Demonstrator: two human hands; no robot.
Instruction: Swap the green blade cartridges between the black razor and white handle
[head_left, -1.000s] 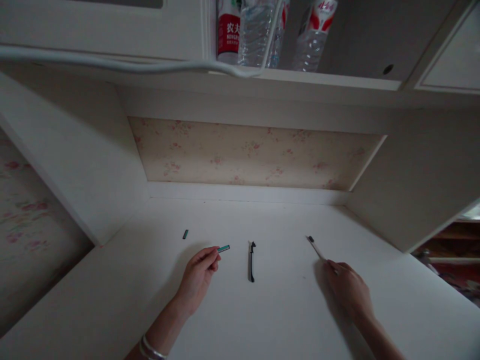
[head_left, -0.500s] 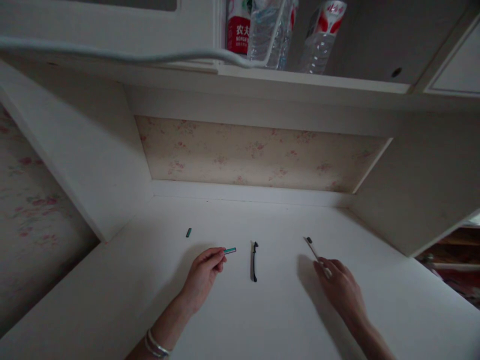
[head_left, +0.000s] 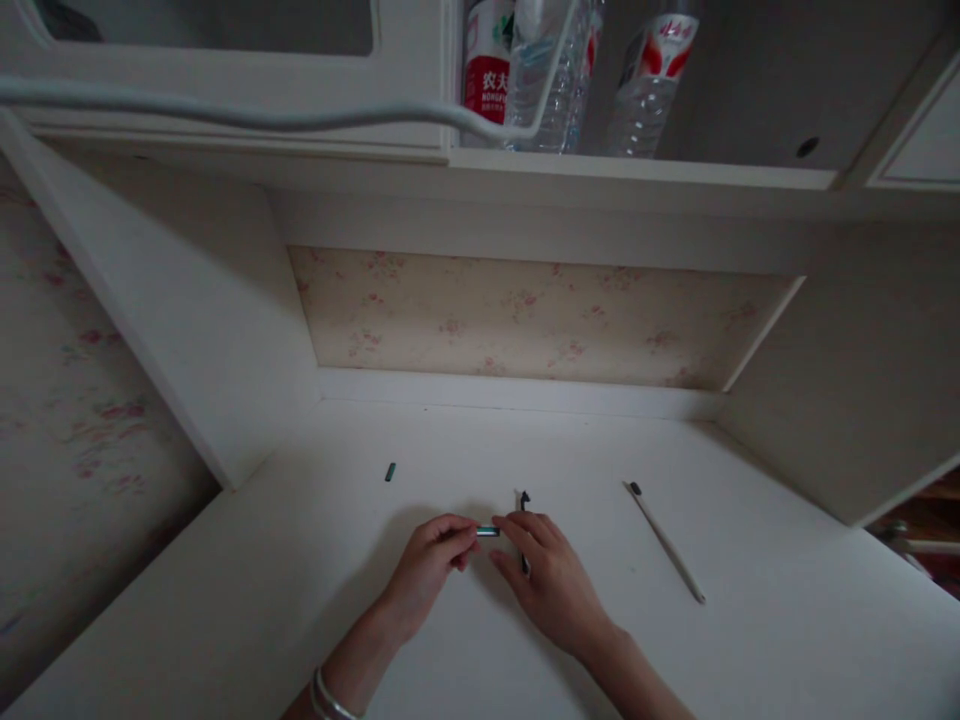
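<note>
My left hand (head_left: 433, 553) pinches a small flat green strip with a silvery edge (head_left: 487, 531), its right end sticking out past the fingertips. My right hand (head_left: 551, 575) hovers close on the right, thumb and fingers apart around that free end; whether it touches the strip I cannot tell. Partly covered by the right hand, a slim black razor-like tool (head_left: 524, 497) lies upright in view on the white desk (head_left: 465, 660). To the right rests a white toothbrush (head_left: 670, 546) with dark bristles, untouched. A second short green piece (head_left: 390, 471) lies farther back at left.
Above the desk is a shelf (head_left: 645, 175) holding several plastic bottles (head_left: 651, 85). A pale cable or tube (head_left: 300, 118) runs across its front. White side panels (head_left: 217, 300) stand left and right, and floral wallpaper (head_left: 487, 315) covers the back.
My right hand has let go of the toothbrush, leaving it on the desk, and moved left to the green strip. My left hand, still pinching the strip, has shifted slightly right and nearer.
</note>
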